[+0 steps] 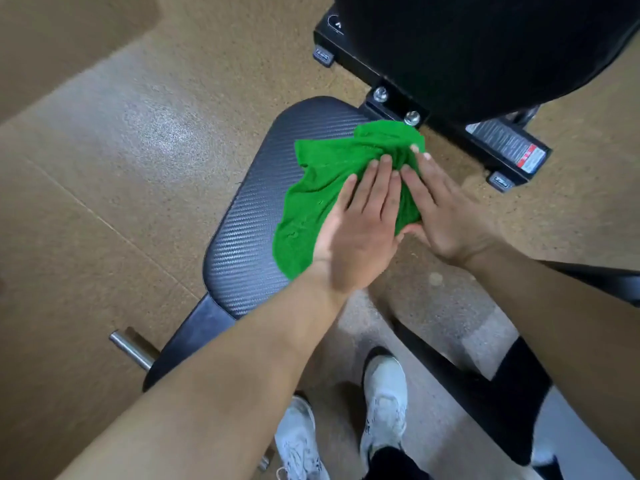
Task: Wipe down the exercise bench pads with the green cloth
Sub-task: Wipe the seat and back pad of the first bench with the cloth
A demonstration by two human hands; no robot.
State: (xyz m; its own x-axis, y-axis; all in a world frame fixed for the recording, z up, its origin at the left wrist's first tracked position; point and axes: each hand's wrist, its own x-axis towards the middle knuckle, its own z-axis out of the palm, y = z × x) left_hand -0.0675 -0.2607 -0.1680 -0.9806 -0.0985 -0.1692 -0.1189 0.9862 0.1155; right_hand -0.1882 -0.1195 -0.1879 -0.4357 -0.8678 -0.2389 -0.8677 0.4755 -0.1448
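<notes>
Both the left hand (356, 233) and right hand (446, 216) press flat, fingers spread, on the green cloth (325, 181) at the seat pad's (242, 237) right edge, leaving unwiped pad stretching leftward.

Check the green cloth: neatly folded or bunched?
Bunched. The green cloth lies wrinkled and uneven on the seat pad under both hands.

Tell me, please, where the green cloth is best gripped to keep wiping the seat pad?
Grip the bunched folds of the green cloth at its right side, where the right hand already sits, coming from above. The flat spread under the left hand offers nothing to pinch on the seat pad.
</notes>
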